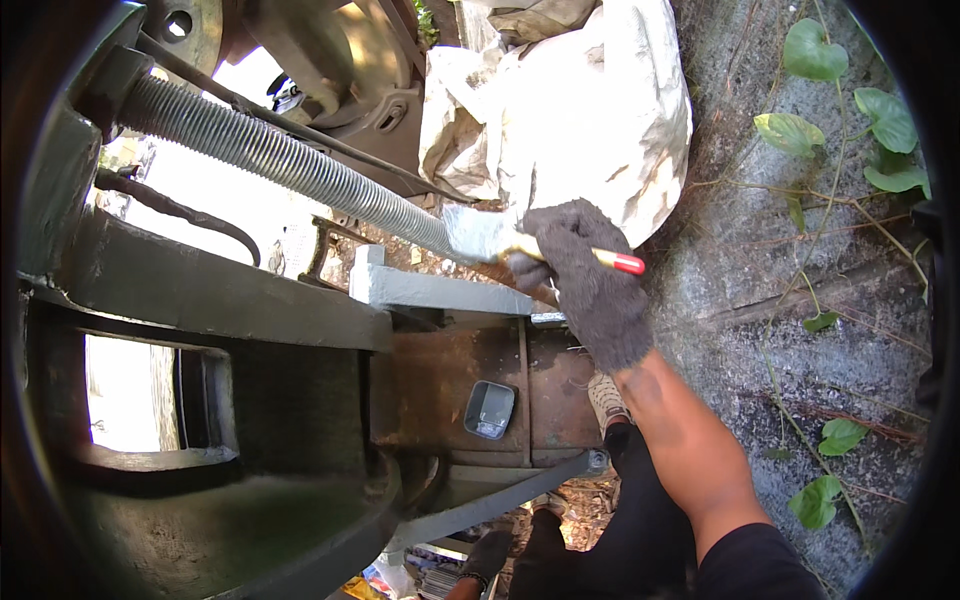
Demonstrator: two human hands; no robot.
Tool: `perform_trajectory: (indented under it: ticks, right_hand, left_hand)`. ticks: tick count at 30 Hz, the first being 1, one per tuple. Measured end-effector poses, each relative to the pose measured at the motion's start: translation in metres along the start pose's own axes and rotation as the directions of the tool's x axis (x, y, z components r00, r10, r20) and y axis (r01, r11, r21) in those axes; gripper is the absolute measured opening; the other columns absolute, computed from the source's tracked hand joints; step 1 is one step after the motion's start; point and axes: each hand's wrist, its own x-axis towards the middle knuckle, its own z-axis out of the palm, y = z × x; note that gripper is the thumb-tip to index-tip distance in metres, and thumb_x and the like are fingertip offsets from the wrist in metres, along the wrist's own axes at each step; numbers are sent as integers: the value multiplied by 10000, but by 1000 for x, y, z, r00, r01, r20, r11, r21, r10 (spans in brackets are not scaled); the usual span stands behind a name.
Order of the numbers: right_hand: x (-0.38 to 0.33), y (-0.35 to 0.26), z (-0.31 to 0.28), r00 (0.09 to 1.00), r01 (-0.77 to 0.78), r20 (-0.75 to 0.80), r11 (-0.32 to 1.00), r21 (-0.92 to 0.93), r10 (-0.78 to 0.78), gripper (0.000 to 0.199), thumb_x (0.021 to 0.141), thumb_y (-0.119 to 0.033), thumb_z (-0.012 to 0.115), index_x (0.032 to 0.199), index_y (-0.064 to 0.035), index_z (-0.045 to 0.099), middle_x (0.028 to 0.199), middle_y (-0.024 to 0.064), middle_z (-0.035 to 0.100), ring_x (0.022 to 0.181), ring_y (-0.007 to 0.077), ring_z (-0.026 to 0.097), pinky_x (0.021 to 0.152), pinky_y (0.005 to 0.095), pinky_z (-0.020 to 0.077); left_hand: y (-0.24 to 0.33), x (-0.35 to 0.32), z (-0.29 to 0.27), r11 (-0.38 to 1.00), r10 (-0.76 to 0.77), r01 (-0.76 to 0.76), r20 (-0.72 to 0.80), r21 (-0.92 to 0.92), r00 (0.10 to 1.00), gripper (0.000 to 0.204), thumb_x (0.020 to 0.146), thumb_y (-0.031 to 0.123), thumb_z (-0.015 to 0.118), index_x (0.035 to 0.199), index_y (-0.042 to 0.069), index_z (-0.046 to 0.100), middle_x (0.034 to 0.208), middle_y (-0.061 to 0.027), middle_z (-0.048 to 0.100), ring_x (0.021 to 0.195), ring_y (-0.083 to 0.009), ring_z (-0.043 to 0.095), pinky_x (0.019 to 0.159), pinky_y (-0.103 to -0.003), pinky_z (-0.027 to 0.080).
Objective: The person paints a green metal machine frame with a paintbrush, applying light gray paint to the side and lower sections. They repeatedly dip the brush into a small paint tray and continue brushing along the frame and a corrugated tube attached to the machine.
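My right hand (585, 285), in a dark knit glove, grips a paintbrush (500, 238) with a yellow handle and a red tip. Its grey-loaded bristles lie against the lower end of a long threaded steel rod (270, 155), which runs from the upper left down to the middle. Just below the brush is a freshly grey-painted metal bracket (430, 290). My left hand (487, 555), also in a dark glove, shows at the bottom edge next to a grey slanted bar (500, 505). Its fingers are too hidden to read.
A small rectangular tray of grey paint (490, 408) rests on a rusty beam (440, 380). Heavy dark-green machine frame (200, 290) fills the left. A white sack (570, 110) lies behind the rod. Stony ground with green vine leaves (880, 120) is on the right. My shoe (606, 395) stands on the beam.
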Motion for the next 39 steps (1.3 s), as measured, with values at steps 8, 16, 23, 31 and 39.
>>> perform_trajectory:
  ticks: [8,16,23,31,39]
  right_hand:
    - [11,-13,-6,976,123,185,991,-52,-111,233,1049,-166,581,1089,48,664,925,114,702,788,142,680,745,287,585]
    - [9,-5,-14,993,109,58,990,-90,-104,235,1046,-196,602,1112,23,656,889,99,702,813,128,674,734,262,565]
    - [8,3,-20,988,-35,147,992,-120,53,243,1041,-177,590,1150,31,651,904,109,709,815,123,669,740,264,563]
    - [-8,4,-17,986,-32,151,967,-253,72,220,1044,-154,585,1077,50,661,928,148,718,823,189,720,719,306,608]
    - [-16,11,-14,996,90,20,993,-82,-88,221,1046,-161,609,1083,45,683,921,115,718,799,156,691,739,303,585]
  left_hand:
    - [9,9,0,996,-32,36,45,-79,998,318,1041,260,482,1182,66,691,1209,-194,711,1153,-402,660,988,-518,525]
    - [18,22,-9,992,-96,104,115,-69,989,307,1015,255,466,1113,61,681,1151,-197,713,1122,-409,667,938,-523,530]
    - [24,30,-18,998,-25,28,53,-48,998,267,1012,228,475,1077,67,678,1124,-208,713,1106,-408,675,926,-529,530]
    - [34,36,-28,993,-16,22,50,-114,999,229,998,191,503,1066,58,677,1063,-219,717,1052,-415,695,905,-533,545]
    - [31,36,-23,995,-72,79,101,-67,992,247,997,191,495,1076,59,689,1087,-215,722,1085,-411,687,926,-528,538]
